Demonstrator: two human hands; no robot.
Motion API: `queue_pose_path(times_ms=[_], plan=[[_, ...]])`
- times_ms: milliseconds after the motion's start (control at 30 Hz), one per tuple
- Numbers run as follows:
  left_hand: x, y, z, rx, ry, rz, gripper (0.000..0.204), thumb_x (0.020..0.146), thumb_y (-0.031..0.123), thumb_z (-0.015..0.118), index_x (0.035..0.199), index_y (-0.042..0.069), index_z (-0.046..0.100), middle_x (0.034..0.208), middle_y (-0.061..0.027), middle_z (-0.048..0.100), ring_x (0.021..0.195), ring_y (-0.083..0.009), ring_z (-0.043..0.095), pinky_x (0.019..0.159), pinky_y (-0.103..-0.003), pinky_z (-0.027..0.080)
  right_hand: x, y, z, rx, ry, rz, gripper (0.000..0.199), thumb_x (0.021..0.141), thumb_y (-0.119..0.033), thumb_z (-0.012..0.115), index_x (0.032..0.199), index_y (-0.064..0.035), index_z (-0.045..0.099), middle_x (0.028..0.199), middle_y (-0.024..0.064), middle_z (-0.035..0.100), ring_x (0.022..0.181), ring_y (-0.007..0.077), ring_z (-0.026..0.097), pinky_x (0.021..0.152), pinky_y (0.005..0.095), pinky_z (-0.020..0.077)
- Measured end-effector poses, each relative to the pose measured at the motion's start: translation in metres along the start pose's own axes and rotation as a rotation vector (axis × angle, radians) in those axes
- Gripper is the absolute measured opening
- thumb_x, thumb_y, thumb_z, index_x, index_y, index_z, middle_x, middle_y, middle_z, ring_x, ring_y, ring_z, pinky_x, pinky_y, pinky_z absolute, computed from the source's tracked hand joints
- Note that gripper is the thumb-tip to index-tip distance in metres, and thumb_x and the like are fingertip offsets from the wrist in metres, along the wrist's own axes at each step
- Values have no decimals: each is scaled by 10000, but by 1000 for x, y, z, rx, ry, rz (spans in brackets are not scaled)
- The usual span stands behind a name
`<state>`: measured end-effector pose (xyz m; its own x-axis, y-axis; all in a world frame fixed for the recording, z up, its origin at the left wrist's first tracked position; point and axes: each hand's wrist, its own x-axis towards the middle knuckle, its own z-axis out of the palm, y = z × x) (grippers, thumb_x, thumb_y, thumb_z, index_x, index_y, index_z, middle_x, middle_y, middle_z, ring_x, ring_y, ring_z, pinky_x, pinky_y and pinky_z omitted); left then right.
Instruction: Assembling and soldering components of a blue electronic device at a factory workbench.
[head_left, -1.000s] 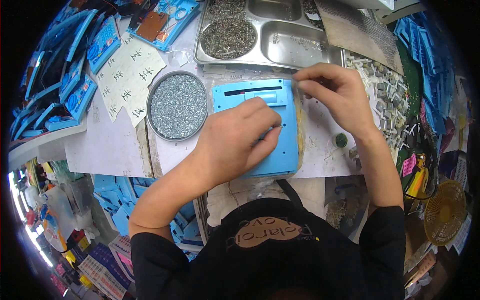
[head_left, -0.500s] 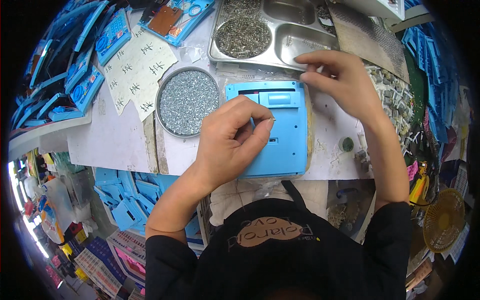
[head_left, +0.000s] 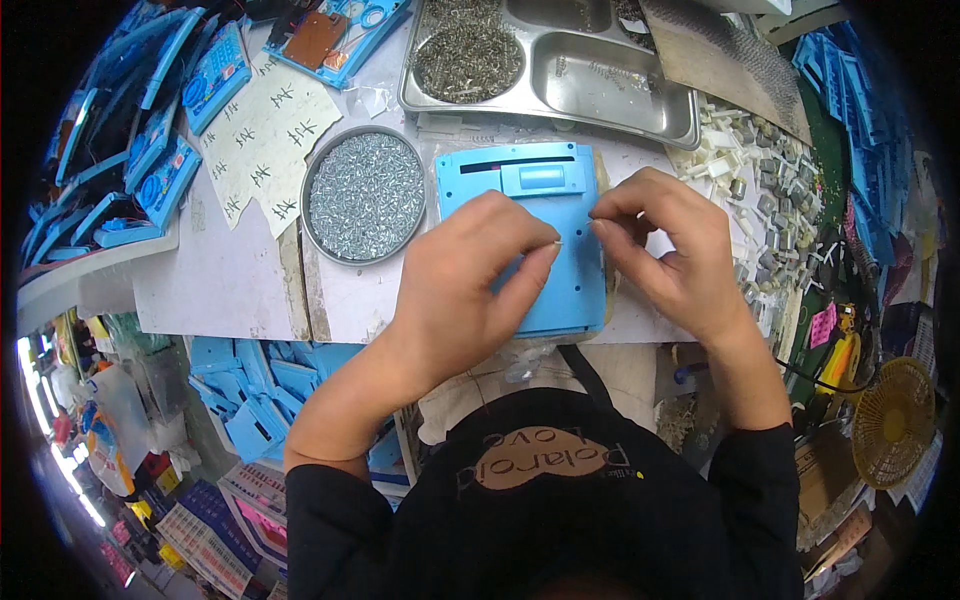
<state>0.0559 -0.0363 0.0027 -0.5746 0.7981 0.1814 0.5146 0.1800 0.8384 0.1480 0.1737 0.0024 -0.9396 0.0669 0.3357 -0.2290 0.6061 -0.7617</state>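
Observation:
A light blue plastic casing (head_left: 535, 285) lies flat before me, with a dark slot near its far edge and several small holes. Above its middle, my left hand (head_left: 465, 275) pinches a tiny silvery screw between thumb and forefinger, only its tip showing. Facing it over the casing's right edge, my right hand (head_left: 675, 250) has thumb and forefinger nearly together; whatever sits between them is too small to make out. To the left of the casing stands a round metal dish (head_left: 308, 215) full of small silvery screws (head_left: 367, 195).
A steel tray (head_left: 690, 118) with small metal springs (head_left: 468, 62) lies beyond the casing. White and grey small parts (head_left: 765, 190) are heaped at right. Blue casings (head_left: 160, 185) stack up at left, more blue pieces (head_left: 260, 395) below. A marked paper sheet (head_left: 265, 140) lies beside the dish.
My right hand has come from the tray's near edge down toward my left fingertips and closed its fingers. My left hand keeps its pinch. The whole view has shifted slightly.

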Motion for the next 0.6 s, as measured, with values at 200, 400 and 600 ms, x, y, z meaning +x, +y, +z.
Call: queue_pose_path(times_ms=[200,400,600], plan=[[-8,3,10,382,-189,208,171,836,50,745,997,71,689,899,-69,647,750,-273,673,610,-370,535,-1,10,-5,-396,-224,-247,180,765,-88,755,905,-66,644,840,73,622,796,263,656,630,383,541],[-7,2,14,426,-249,246,187,801,50,714,980,71,668,893,-54,619,760,-251,665,594,-371,530,-1,7,0,-544,-242,-258,104,763,-120,662,821,-71,592,800,56,577,779,246,640,603,381,533],[-4,6,16,568,-346,407,181,775,120,666,943,55,653,876,-57,561,744,-206,617,546,-337,495,9,6,-22,-520,-277,-319,108,773,-120,678,873,-85,658,787,53,591,783,259,654,610,389,529]])
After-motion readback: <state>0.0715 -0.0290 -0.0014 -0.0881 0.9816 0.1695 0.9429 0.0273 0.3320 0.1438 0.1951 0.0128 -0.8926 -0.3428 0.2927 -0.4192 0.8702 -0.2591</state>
